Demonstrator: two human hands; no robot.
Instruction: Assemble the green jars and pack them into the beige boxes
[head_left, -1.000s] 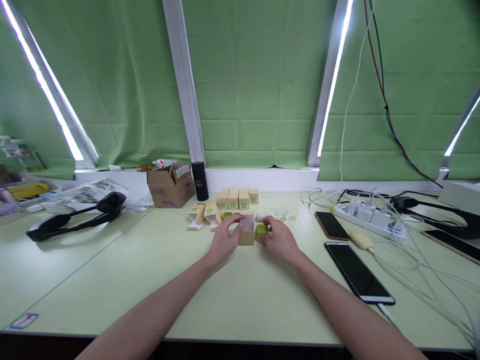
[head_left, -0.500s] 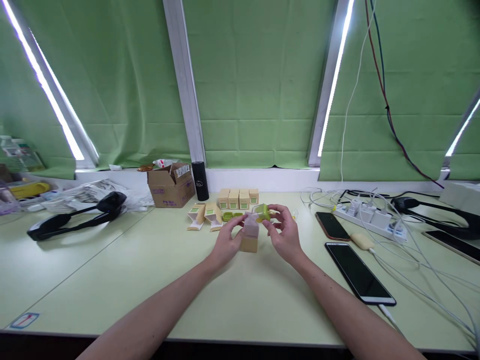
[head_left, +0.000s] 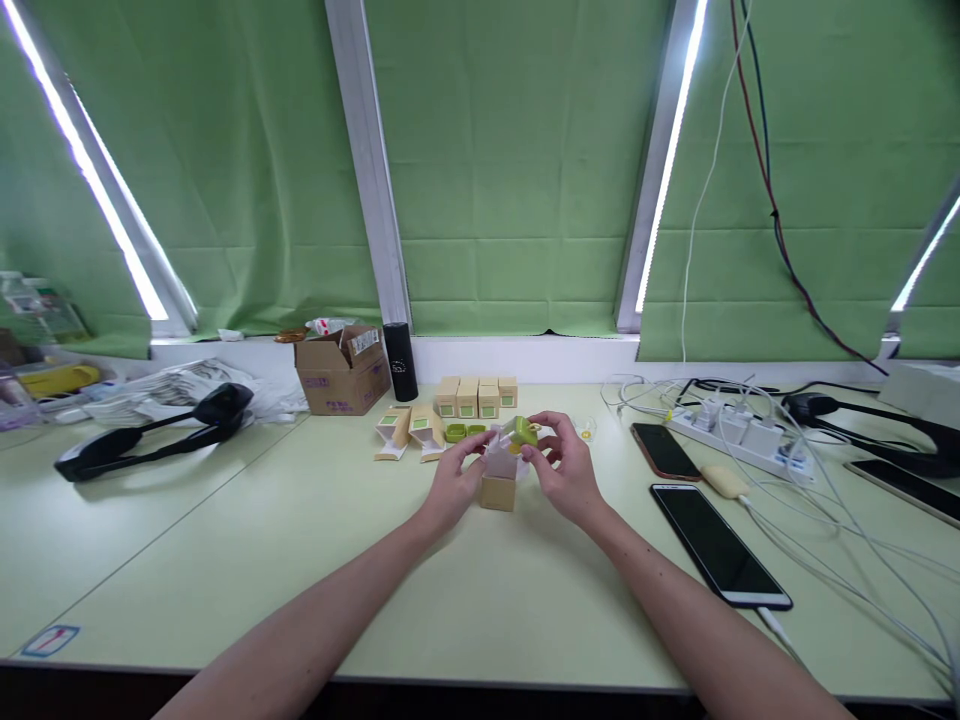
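Note:
A small cardboard box [head_left: 498,494] stands upright on the table with its pale top flaps raised. My left hand [head_left: 453,480] is closed on the left side of those flaps. Between the fingertips of my right hand [head_left: 568,468] is a small green and clear container [head_left: 520,432], tilted over the box's opening. Its exact kind is too small to tell. Behind my left hand lie two green pieces [head_left: 465,432], alongside two opened small boxes [head_left: 409,430]. Several closed small boxes [head_left: 478,398] are grouped farther back.
A brown carton [head_left: 343,375] and a black cylinder [head_left: 400,362] stand by the wall. To the right are phones [head_left: 720,545], a power strip [head_left: 739,435] and loose white cables. Black headgear [head_left: 157,430] lies left. A small clear-and-yellow item [head_left: 586,430] sits beyond my right hand.
The green container has moved slightly left and down, over the box's opening. The box has tipped a little toward me, and its raised flaps look more spread.

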